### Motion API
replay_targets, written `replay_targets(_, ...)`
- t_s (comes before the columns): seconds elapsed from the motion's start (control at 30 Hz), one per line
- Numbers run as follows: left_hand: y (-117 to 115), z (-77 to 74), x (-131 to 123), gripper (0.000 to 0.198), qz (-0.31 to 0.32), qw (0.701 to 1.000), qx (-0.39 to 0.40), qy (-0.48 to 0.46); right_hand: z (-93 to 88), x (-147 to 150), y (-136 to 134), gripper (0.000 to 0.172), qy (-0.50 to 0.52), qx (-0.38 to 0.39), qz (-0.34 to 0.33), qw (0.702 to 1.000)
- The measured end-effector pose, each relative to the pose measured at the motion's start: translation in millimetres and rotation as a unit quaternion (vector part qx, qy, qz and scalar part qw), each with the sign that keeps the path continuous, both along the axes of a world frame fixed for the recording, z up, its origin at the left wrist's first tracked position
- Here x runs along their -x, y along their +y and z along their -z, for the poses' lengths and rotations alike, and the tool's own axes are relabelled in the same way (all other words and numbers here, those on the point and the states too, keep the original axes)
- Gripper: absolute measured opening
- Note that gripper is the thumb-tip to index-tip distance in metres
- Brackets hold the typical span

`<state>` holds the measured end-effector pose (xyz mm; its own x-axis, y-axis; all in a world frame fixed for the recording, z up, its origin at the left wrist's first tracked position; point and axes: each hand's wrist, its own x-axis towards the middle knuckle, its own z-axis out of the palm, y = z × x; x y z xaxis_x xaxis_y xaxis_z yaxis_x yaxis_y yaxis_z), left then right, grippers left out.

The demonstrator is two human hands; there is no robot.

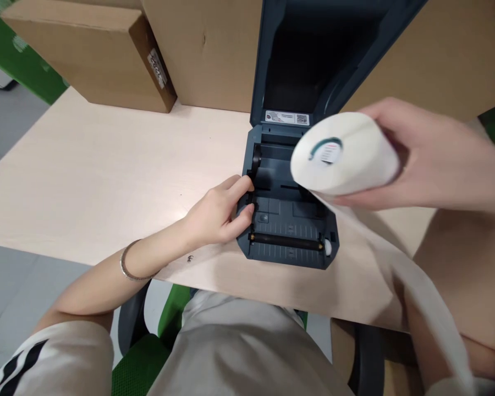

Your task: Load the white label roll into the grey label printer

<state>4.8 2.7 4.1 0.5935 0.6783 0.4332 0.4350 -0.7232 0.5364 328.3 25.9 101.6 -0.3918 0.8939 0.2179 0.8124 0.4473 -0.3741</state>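
A dark blue-grey label printer point(289, 258) stands on the table with its lid point(268, 66) raised, so the inner bay and the black roller point(286, 241) are visible. My left hand point(226, 212) grips the left side of the printer body, thumb and fingers curled over the edge near the guide inside. Above the printer's right side, my right hand point(408, 159) holds a thick roll of white label paper point(350, 148). Its core faces left, and a loose strip point(396, 253) trails from it down to the lower right. The roll hides part of the bay.
A closed cardboard box point(82, 55) stands at the back left of the pale wooden table point(107, 165). Larger cardboard point(214, 55) rises directly behind the printer. A small dark mark or scrap point(190, 258) is near the front edge. A green chair point(140, 366) is below.
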Motion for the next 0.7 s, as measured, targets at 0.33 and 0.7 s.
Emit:
replay_targets(0.33, -2, -1.1, -2, 0.011, -0.003, 1.0, 0.007, -0.005, 23.0, 54, 3, 0.064, -0.044, -0.033, -0.047, 0.997)
replay_targets(0.7, -3, -1.0, -3, 0.01, -0.008, 1.0, 0.01, -0.013, 56.4, 68, 15, 0.069, -0.16, -0.047, -0.069, 0.983)
